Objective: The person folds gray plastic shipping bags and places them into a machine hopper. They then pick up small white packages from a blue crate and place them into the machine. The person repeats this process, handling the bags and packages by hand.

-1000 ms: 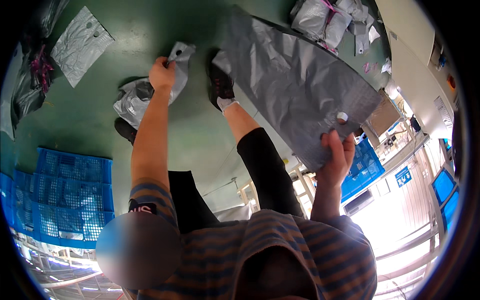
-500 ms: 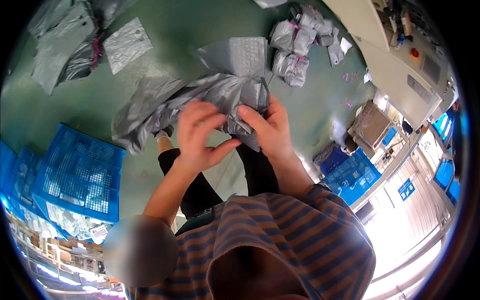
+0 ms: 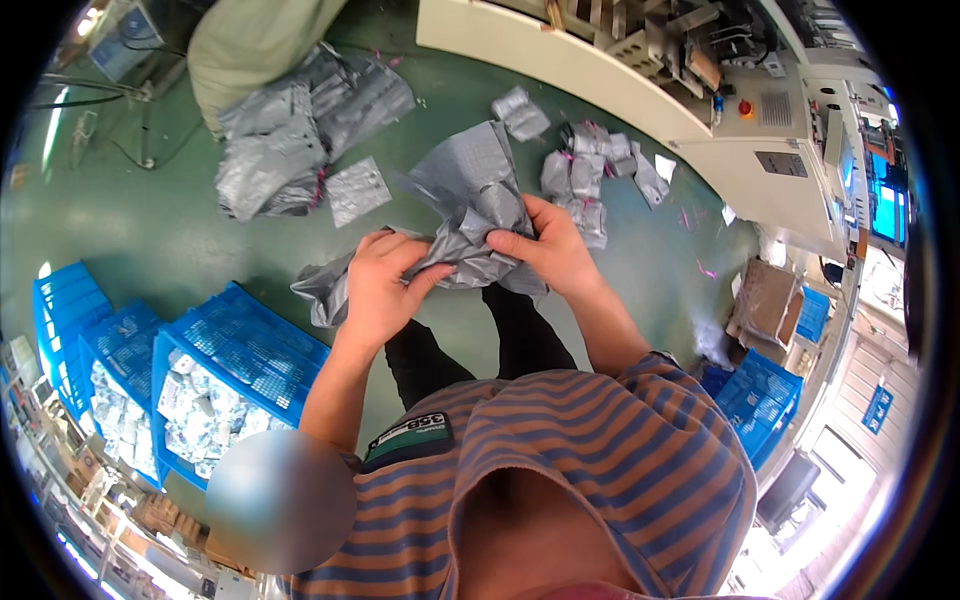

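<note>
Left hand (image 3: 383,285) and right hand (image 3: 552,250) both clamped on a crumpled grey plastic bag (image 3: 468,222), which spans the gap between them. Grey bundles (image 3: 574,176) lie beyond the right hand; blue crates (image 3: 248,335) stand left of the left hand.

One left hand (image 3: 385,285) and one right hand (image 3: 555,250) are gripping one crumpled grey bundle (image 3: 470,240). At least three blue crates (image 3: 255,345) are standing left, two showing pale contents (image 3: 220,412). One pale sack (image 3: 250,55), one loose flat bag (image 3: 358,191) and one loose grey packet (image 3: 521,114) are lying farther out.
</note>
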Tool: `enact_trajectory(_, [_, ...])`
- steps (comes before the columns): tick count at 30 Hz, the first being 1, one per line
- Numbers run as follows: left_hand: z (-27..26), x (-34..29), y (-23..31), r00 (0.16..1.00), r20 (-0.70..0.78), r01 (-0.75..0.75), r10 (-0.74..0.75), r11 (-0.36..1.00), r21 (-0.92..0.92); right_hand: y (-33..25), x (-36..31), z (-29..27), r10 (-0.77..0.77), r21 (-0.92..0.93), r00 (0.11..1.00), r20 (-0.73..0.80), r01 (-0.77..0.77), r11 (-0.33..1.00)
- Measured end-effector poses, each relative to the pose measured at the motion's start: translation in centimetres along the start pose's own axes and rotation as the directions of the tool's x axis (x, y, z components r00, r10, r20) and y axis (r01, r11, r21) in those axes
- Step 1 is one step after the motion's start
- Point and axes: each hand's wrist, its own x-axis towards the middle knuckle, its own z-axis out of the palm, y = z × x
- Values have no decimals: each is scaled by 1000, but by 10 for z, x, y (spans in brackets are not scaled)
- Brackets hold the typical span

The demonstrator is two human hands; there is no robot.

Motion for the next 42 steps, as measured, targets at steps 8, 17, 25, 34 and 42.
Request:
enact_trajectory(8, [-77, 10, 57, 890, -360, -153, 280, 928, 341, -52, -18, 8, -148, 61, 974, -172, 160, 985])
enact_trajectory(17, [-89, -5, 91, 662, -508, -205, 550, 786, 584, -111, -52, 56, -40, 96, 998, -58, 45, 994])
enact_trajectory(25, [-62, -30, 98, 636, -438, -217, 635, 692, 688, -145, -62, 86, 84, 196, 992, 91, -100, 975])
enact_trajectory(34, [-51, -43, 81, 657, -353, -358, 666, 688, 631, -170, -50, 84, -45, 93, 998, 44, 41, 995])
enact_trajectory(42, [-38, -66, -6, 823, -492, -1, -284, 866, -501, -299, -83, 98, -242, 186, 954, 177, 209, 960])
